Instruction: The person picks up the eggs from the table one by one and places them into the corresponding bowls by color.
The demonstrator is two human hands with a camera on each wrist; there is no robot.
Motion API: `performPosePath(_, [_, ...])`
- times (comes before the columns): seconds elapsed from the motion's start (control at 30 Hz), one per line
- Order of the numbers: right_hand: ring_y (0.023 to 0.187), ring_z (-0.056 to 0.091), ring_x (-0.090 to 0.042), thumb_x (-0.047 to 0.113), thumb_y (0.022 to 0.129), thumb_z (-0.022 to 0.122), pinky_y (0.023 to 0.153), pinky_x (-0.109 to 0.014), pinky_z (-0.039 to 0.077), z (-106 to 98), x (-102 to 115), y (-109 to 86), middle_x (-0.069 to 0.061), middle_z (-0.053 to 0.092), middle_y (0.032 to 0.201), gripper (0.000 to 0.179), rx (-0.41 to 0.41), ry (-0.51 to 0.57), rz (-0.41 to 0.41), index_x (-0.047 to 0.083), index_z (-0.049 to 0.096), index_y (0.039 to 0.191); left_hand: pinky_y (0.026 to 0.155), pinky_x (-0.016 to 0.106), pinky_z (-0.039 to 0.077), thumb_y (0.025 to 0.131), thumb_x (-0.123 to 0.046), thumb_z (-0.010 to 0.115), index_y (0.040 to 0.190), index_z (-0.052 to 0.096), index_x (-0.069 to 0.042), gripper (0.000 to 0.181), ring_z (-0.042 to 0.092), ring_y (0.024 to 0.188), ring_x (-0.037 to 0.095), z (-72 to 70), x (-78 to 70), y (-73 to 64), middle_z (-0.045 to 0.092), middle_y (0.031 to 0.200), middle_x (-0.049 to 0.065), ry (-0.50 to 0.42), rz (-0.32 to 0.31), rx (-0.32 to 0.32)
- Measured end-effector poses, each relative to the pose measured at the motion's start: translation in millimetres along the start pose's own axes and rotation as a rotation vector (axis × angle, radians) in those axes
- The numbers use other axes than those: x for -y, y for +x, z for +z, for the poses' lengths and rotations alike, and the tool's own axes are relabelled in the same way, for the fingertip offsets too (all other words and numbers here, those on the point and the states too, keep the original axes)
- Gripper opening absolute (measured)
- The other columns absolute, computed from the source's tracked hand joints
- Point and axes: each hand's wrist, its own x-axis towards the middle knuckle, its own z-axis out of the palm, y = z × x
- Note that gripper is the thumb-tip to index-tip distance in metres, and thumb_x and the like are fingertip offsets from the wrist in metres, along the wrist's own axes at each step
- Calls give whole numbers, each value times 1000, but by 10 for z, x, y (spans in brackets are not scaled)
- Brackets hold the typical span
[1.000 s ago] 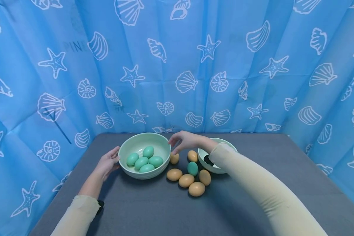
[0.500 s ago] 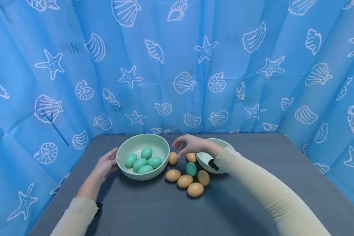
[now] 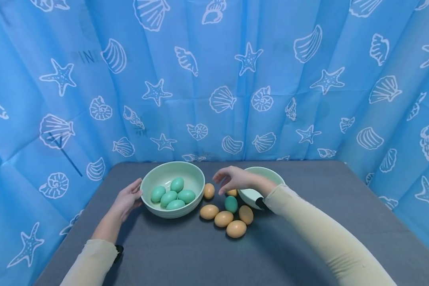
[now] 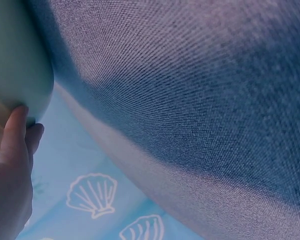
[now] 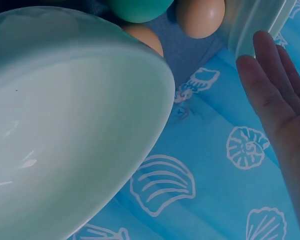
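Observation:
My left hand (image 3: 127,200) rests against the left side of a pale green bowl (image 3: 169,213). In the left wrist view its fingers (image 4: 17,127) lie fairly straight along the bowl's outer wall. Several light green eggs (image 3: 176,184) sit inside this bowl. My right hand (image 3: 234,178) hovers between it and a second pale green bowl (image 3: 266,173), fingers loosely bent, holding nothing. Beneath and in front of that hand lie several tan eggs (image 3: 223,219) and one darker green egg (image 3: 231,204). My right forearm partly hides the second bowl, whose visible inside (image 5: 80,130) is bare.
A grey cloth-covered table (image 3: 171,254) carries everything. Behind and beside it hangs a blue curtain (image 3: 200,71) printed with white shells and starfish. The tan eggs lie close together between the two bowls, one near the left bowl's wall.
My right hand has drawn back to the right from the left bowl's rim, leaving the tan egg beside it uncovered. The left hand stays at its bowl. The head view has shifted slightly.

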Motion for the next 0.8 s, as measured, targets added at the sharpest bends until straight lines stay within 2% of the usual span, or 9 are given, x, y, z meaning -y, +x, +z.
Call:
performPosePath(0.13, [118,63,-36,8,90,75,91,-35,57,16,-23,-40,-20,62,131,48,7,14,17,-2,58,134,120,56,25,109,-5,31,161,5,-9,58,13,153,36,-7,4,7,4,167,13,-4,-11,-3])
performPosePath(0.27, [117,63,-34,7,90,75,91,-35,57,35,-56,-64,-20,61,131,48,16,29,40,0,59,135,120,56,26,109,-6,32,161,5,-10,58,13,153,35,1,-6,14,5,167,12,-7,-26,-10])
performPosePath(0.4, [121,61,-36,5,90,74,94,-36,56,47,-95,-76,-18,61,133,49,35,32,55,0,58,136,120,55,27,109,-6,32,161,5,-11,58,13,154,35,9,-14,20,5,167,12,-6,-36,-19])
performPosePath(0.63, [126,58,-35,5,89,74,101,-39,53,56,-163,-80,-20,58,138,50,73,-12,37,0,58,136,120,54,26,109,-7,32,161,5,-12,59,13,154,34,7,-17,25,5,168,11,-10,-51,-26])
performPosePath(0.8, [131,54,-34,6,89,75,107,-44,48,68,-195,-82,-20,56,142,54,121,-92,44,1,56,140,120,54,27,109,-7,32,161,6,-12,58,13,154,33,15,-19,15,6,168,10,-11,-53,-30])
